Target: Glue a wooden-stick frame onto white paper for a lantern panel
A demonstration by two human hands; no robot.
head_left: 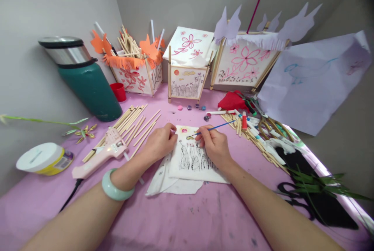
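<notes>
A white cloth (193,171) painted with black plant shapes, a pink and yellow sun and a yellowish cloud lies on a second white piece (166,184). My right hand (216,147) grips a thin blue paintbrush (219,126), its tip at the yellowish cloud. At the cloth's upper left corner rests my left hand (162,140), fingers closed, seemingly pinching the edge. A pale green bangle (117,184) circles the left wrist. Behind the cloth sit small paint blobs, a pink one (180,107) and a blue one (203,107) among them.
Left are a pink glue gun (101,155), wooden sticks (136,120), a white-lidded tub (43,159) and a leaning teal bottle (87,83). Decorated lanterns (187,81) line the back. Scissors (295,198), a red cloth (232,101), markers and a black phone-like slab (330,204) crowd the right.
</notes>
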